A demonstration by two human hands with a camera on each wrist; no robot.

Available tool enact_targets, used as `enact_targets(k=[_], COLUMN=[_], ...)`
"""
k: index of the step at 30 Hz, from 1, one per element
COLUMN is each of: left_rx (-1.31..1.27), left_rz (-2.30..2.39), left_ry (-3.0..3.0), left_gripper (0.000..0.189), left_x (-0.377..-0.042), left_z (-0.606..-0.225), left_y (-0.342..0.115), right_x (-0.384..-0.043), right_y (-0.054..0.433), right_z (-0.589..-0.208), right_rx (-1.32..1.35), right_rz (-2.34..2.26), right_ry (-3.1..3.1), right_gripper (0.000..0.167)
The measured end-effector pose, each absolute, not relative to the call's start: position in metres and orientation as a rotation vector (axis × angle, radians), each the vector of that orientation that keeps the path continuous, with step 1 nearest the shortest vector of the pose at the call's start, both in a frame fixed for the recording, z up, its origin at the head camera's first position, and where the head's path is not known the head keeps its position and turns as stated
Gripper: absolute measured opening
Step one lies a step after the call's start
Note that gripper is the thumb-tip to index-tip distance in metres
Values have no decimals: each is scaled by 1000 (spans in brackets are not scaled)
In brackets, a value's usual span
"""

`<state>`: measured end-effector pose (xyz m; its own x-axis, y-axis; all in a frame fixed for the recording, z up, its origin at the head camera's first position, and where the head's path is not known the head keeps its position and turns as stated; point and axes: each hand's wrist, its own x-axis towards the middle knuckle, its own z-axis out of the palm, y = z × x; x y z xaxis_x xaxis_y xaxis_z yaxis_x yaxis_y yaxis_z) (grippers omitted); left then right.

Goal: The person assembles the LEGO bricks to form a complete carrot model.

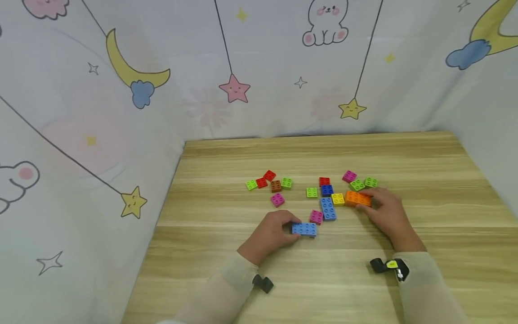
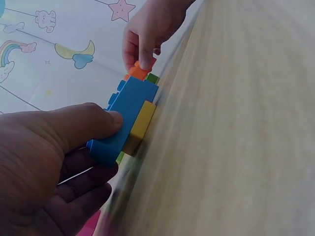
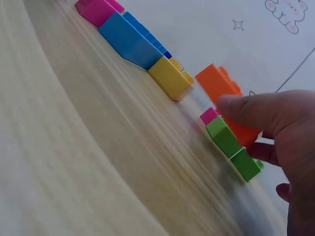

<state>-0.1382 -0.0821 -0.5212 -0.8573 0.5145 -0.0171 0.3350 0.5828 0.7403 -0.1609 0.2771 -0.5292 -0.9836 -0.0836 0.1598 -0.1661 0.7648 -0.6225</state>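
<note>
My left hand point(image 1: 275, 231) pinches a light blue eight-stud building brick point(image 1: 304, 229) by its left end, thumb on its near side. In the left wrist view, a yellow block point(image 2: 142, 123) shows against the underside of the blue brick point(image 2: 129, 105); whether they are joined I cannot tell. My right hand point(image 1: 386, 213) grips an orange brick point(image 1: 356, 198) between thumb and fingers. The right wrist view shows the orange brick point(image 3: 219, 86) raised off the table, close to two lime green bricks point(image 3: 224, 137). A yellow brick point(image 1: 337, 199) lies just left of it.
Between the hands lie another light blue brick point(image 1: 328, 209), a magenta brick point(image 1: 316, 217), a dark blue brick point(image 1: 327, 190) and a red brick point(image 1: 324, 181). Several small bricks, including a brown brick point(image 1: 275, 186), are grouped farther left. A patterned curtain point(image 1: 275, 54) borders the wooden table point(image 1: 210, 265).
</note>
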Motion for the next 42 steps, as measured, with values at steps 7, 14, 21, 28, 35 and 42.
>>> enact_targets(k=[7, 14, 21, 28, 35, 42], left_rx=[703, 680, 690, 746, 789, 774], left_rz=[1132, 1132, 1123, 1127, 1138, 1128], left_ry=[2590, 2585, 2599, 2615, 2634, 2640], left_gripper=[31, 32, 32, 31, 31, 31], left_x=[-139, -138, -139, -140, -140, -140], left_z=[-521, -520, -522, -523, -523, -523], left_y=[-82, -82, -82, -82, -82, -83], right_x=[-149, -134, -122, -118, -119, -120], right_y=[256, 226, 202, 190, 187, 186], right_z=[-521, -518, -517, -522, -522, -523], right_rx=[281, 496, 682, 832, 909, 941], right_rz=[1129, 1119, 1077, 1064, 1021, 1006], right_ry=[-2655, -2549, -2547, -2545, -2519, -2529], right_gripper=[38, 39, 40, 38, 39, 38])
